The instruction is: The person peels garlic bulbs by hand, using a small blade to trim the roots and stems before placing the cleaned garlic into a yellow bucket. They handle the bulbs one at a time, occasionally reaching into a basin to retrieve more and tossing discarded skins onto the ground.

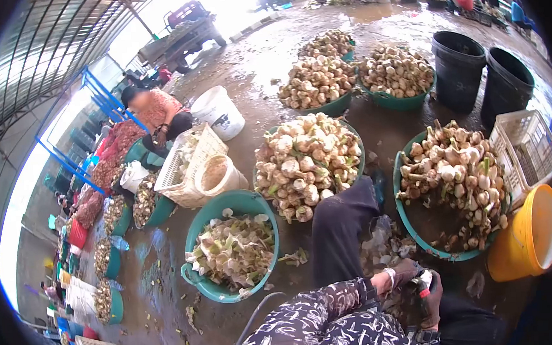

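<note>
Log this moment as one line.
left hand: at small white item | right hand: same item | item: partly hidden | garlic tub: beyond knee

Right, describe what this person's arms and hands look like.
The sleeves are black with white, letter-like squiggles. The left hand and right hand seem to wear dark gloves, and a pale band circles the left wrist.

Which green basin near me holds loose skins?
The basin left of your leg, with pale skins heaped inside; the other nearby basins hold whole garlic.
</note>
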Available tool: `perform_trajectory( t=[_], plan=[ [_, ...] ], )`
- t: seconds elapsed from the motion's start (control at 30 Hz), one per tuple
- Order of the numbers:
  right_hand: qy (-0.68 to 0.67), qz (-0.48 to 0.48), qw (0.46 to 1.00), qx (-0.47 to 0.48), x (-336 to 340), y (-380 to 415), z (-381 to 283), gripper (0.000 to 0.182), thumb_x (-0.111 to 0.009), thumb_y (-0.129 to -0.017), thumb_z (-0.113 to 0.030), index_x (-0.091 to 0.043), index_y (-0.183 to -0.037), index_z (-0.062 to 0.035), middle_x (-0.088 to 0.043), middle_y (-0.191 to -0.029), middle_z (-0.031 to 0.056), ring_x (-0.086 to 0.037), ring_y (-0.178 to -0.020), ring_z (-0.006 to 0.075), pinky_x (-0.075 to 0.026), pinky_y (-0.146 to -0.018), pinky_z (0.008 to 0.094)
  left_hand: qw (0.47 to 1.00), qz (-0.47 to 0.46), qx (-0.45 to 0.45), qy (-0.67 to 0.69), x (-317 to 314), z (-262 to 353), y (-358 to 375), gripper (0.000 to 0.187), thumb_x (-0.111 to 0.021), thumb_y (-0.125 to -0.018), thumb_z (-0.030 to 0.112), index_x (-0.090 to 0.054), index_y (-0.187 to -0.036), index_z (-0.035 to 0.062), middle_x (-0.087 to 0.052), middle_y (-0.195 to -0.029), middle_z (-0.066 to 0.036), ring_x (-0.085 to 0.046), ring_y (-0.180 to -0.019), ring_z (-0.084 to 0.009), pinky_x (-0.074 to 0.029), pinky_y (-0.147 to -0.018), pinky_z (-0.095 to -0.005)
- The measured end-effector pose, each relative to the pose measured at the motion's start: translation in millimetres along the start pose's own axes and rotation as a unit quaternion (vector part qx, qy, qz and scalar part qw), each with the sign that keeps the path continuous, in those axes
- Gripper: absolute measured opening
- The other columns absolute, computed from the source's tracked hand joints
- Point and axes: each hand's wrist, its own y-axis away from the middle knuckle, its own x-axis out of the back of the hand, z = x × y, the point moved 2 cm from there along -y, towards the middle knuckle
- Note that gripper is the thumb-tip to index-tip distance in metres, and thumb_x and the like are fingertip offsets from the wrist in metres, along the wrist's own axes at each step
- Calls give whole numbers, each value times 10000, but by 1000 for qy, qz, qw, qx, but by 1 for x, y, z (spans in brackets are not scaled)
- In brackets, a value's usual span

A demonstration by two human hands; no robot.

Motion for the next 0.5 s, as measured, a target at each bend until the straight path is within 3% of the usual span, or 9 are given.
perform_trajectory(
  t=[0.03, 0.1, 0.13, 0.23, 0.3, 0.37, 0.4, 0.43, 0.5],
  plan=[
    [-1, -7, 1000, 4, -1, -2, -4, 433, -685, -820, -202, -505, -1151, 12, -548, -1046, 63, -530, -956, 157, -438, -847, 288, 1000, 8, 2, -1, 1, -7, 0, 226, -634, -808, 235, -670, -870, 21, -670, -822, -68, -541, -718, -109, -451, -649, -321],
    [-74, -16, 997, -21, -8, 0, -24, 447, -690, -794, -141, -503, -1168, 18, -569, -1071, 72, -542, -997, 164, -434, -879, 291, 974, 37, -20, 220, 6, -3, 13, 281, -651, -806, 265, -675, -953, 27, -676, -851, -64, -564, -751, -113, -461, -679, -299],
    [-105, -28, 993, -35, -12, 2, -40, 473, -685, -778, -117, -506, -1192, 29, -583, -1108, 83, -549, -1016, 161, -433, -899, 295, 941, 29, 42, 335, 0, -8, 10, 305, -658, -806, 287, -669, -975, 33, -677, -866, -72, -570, -771, -118, -468, -704, -297],
    [49, -46, 996, -56, -9, -1, -47, 488, -688, -791, -201, -533, -1200, 16, -602, -1108, 80, -562, -1019, 160, -439, -909, 302, 982, 85, -64, 153, 21, 20, 33, 296, -656, -823, 291, -666, -964, 31, -676, -861, -53, -565, -767, -107, -474, -703, -295],
    [79, -40, 996, -15, -9, -1, -32, 490, -669, -772, -135, -526, -1210, 32, -592, -1141, 92, -553, -1037, 150, -429, -917, 289, 990, 43, -44, 125, 21, 8, 25, 311, -671, -817, 300, -669, -958, 23, -674, -852, -38, -558, -762, -98, -479, -692, -304],
    [-7, -46, 999, 4, -12, 0, -49, 514, -651, -775, -137, -510, -1241, 29, -579, -1194, 82, -529, -1093, 153, -402, -951, 293, 953, 42, 80, 289, 12, -4, 24, 321, -687, -805, 255, -651, -1009, 9, -671, -889, -38, -581, -787, -111, -490, -695, -313],
    [9, -45, 999, -5, -14, 0, -71, 497, -640, -786, -123, -513, -1244, 24, -570, -1213, 79, -515, -1116, 156, -388, -969, 299, 980, 62, -96, 165, 26, 8, 34, 355, -686, -813, 258, -627, -1065, 15, -664, -943, -32, -597, -813, -119, -496, -702, -303],
    [-8, -54, 999, 1, -8, 0, -64, 510, -643, -798, -124, -493, -1267, 11, -550, -1243, 79, -509, -1122, 158, -381, -976, 294, 955, 90, -279, 44, 36, 19, 46, 394, -686, -820, 260, -603, -1122, 22, -657, -997, -27, -614, -840, -127, -503, -708, -293],
    [-114, -57, 991, -30, -4, 1, -45, 546, -650, -831, -138, -435, -1316, -8, -510, -1291, 84, -469, -1162, 144, -355, -997, 285, 924, 103, -359, 82, 32, 17, 43, 465, -674, -841, 291, -551, -1203, 26, -633, -1070, -26, -626, -887, -139, -509, -717, -249]
  ],
)
